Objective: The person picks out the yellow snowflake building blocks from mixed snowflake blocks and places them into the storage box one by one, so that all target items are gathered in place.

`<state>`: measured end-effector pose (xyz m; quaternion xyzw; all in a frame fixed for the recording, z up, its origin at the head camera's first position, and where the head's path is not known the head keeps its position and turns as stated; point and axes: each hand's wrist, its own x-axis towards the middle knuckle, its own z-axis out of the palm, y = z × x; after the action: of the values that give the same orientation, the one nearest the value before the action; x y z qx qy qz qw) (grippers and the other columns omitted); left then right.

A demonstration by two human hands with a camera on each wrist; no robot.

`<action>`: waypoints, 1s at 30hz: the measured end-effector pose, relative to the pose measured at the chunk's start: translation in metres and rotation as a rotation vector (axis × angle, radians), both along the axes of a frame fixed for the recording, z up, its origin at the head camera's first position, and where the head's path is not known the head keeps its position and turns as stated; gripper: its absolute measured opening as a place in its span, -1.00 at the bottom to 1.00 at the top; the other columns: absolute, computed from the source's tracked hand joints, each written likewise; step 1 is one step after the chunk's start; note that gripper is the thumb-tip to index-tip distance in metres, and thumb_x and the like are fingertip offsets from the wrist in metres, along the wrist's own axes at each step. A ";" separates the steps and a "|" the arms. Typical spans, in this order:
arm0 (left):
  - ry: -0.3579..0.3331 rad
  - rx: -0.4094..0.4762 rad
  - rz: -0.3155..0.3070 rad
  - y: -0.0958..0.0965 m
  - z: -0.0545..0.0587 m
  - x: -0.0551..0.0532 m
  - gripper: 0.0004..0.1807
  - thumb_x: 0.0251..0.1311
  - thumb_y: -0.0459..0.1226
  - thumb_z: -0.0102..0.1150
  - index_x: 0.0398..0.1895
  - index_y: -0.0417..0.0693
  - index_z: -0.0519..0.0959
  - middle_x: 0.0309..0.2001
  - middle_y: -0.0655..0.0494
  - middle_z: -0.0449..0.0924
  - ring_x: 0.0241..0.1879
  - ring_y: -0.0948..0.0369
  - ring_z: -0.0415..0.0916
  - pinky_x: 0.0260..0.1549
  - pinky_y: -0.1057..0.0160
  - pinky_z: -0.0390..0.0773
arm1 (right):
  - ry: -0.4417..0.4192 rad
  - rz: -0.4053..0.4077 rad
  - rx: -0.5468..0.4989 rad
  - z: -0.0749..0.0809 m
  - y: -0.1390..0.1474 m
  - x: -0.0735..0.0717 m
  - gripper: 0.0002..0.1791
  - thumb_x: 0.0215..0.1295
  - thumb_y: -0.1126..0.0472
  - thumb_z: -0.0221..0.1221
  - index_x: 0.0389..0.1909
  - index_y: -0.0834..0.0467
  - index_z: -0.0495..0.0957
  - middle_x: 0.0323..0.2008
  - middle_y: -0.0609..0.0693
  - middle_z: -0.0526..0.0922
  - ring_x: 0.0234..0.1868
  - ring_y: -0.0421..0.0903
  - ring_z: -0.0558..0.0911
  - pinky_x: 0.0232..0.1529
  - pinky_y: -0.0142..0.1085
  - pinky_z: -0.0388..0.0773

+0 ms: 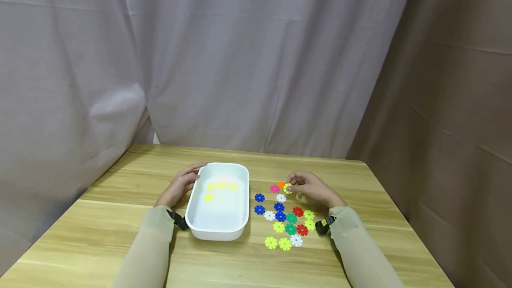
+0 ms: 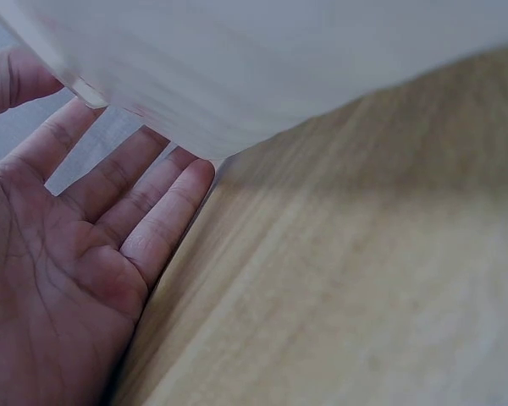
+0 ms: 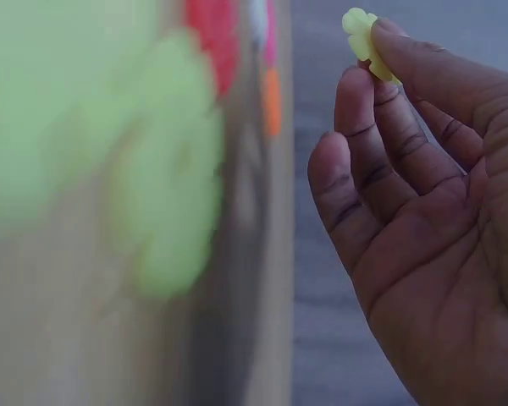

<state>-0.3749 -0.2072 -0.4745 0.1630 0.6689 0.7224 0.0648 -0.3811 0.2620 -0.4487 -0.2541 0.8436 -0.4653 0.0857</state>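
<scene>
A white rectangular plastic tray stands on the table with several yellow snowflake discs inside. My left hand holds the tray by its left side, thumb at the rim and fingers against the outer wall. To the right of the tray, my right hand pinches a yellow-green snowflake disc between thumb and fingertips. That disc is held up at the far end of a loose spread of discs, close to an orange disc and a pink disc.
Blue discs, white discs, green discs, red discs and more yellow-green discs lie flat on the wooden table. Grey curtains hang behind the table and at its sides.
</scene>
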 end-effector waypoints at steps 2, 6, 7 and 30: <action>0.005 0.000 0.001 0.001 0.000 -0.001 -0.44 0.41 -0.36 -0.06 0.48 -0.12 0.32 0.36 -0.28 0.35 0.29 -0.17 0.39 0.10 0.14 0.59 | 0.010 0.009 0.004 0.009 -0.008 0.002 -0.76 0.33 0.17 0.32 -0.05 0.14 0.60 -0.19 0.11 0.64 -0.22 0.12 0.61 -0.24 -0.06 0.65; 0.003 -0.004 0.001 0.003 0.000 -0.002 -0.45 0.43 -0.36 -0.07 0.48 -0.13 0.31 0.35 -0.27 0.37 0.28 -0.17 0.40 0.10 0.14 0.59 | 0.060 0.048 0.014 0.024 -0.030 0.002 -0.78 0.33 0.17 0.32 -0.06 0.13 0.61 -0.19 0.09 0.65 -0.17 0.02 0.61 -0.16 -0.10 0.63; 0.003 -0.006 0.002 0.003 0.000 -0.002 -0.45 0.43 -0.36 -0.07 0.48 -0.14 0.31 0.35 -0.28 0.37 0.28 -0.16 0.40 0.10 0.15 0.60 | 0.072 0.072 0.015 0.027 -0.037 0.002 -0.78 0.34 0.17 0.31 -0.06 0.14 0.61 -0.19 0.09 0.65 -0.18 0.02 0.62 -0.16 -0.08 0.63; 0.003 -0.008 -0.008 0.008 -0.002 -0.004 -0.42 0.37 -0.32 -0.01 0.47 -0.09 0.35 0.39 -0.23 0.35 0.33 -0.14 0.36 0.14 0.15 0.56 | 0.230 0.387 0.414 0.039 -0.208 -0.012 -0.86 0.29 0.36 0.28 -0.16 0.13 0.67 -0.27 -0.06 0.72 -0.23 -0.27 0.64 -0.15 -0.42 0.59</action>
<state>-0.3786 -0.1993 -0.4765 0.1664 0.6712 0.7192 0.0673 -0.3930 0.0539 -0.4098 -0.4382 0.8606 -0.2265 0.1268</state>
